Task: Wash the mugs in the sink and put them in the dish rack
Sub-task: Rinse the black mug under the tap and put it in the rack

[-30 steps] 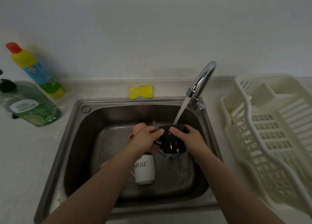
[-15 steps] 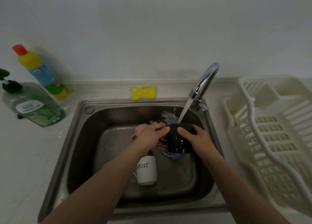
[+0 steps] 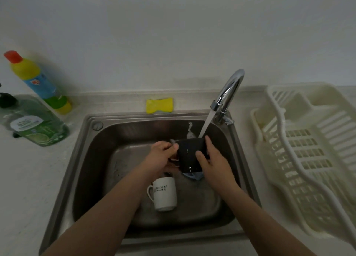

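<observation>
Black mug (image 3: 189,155): held over the sink (image 3: 92,171) basin, under the running stream from the faucet (image 3: 229,93); water strikes near its rim.
Left hand (image 3: 160,157): fingers curled at the black mug's left side, about where a handle would be; thumb on its upper edge.
Right hand (image 3: 212,161): wrapped round the black mug's right wall, thumb across the front, fingers behind.
White mug (image 3: 164,194): in the basin below the left wrist, handle to the left, dark print on its side.
Blue item (image 3: 192,175): partly hidden under the black mug; cannot tell what it is.
Dish rack (image 3: 308,149): on the counter right of the sink.
Sponge (image 3: 159,105): yellow, behind the sink.
Bottles: yellow bottle (image 3: 36,80) and green soap bottle (image 3: 36,124), counter left.
</observation>
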Demonstrator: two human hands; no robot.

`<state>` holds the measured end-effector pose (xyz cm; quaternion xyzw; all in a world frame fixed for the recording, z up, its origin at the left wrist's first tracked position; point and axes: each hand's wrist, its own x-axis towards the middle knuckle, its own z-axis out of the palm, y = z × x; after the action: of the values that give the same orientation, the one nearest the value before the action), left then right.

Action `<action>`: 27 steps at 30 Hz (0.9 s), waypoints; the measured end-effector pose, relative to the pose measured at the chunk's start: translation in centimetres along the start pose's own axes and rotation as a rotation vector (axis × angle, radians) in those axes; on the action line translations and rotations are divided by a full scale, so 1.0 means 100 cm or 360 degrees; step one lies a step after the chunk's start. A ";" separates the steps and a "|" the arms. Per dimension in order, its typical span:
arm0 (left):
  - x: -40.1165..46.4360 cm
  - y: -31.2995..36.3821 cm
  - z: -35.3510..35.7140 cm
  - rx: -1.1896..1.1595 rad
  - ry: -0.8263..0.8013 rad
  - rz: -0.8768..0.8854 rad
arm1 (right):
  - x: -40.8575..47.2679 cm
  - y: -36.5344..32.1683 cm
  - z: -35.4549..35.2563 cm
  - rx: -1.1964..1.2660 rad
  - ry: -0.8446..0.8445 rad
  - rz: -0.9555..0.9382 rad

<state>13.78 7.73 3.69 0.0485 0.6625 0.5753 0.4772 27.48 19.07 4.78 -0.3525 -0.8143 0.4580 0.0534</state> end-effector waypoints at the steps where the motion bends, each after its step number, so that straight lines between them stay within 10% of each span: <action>1: -0.002 0.000 0.001 0.0007 -0.0030 -0.0038 | -0.012 0.004 -0.002 -0.0179 0.0022 -0.0108; 11: -0.002 0.019 0.015 -0.0200 -0.0114 -0.0284 | -0.006 0.013 -0.016 -0.0956 -0.0105 -0.1072; 27: 0.001 0.026 0.011 -0.0008 -0.0128 -0.0264 | 0.012 -0.012 -0.027 -0.0846 -0.0292 -0.1015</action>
<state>13.23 9.46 5.81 0.0153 0.6432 0.5329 0.5496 27.09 21.37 6.99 -0.0422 -0.9737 0.2222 0.0269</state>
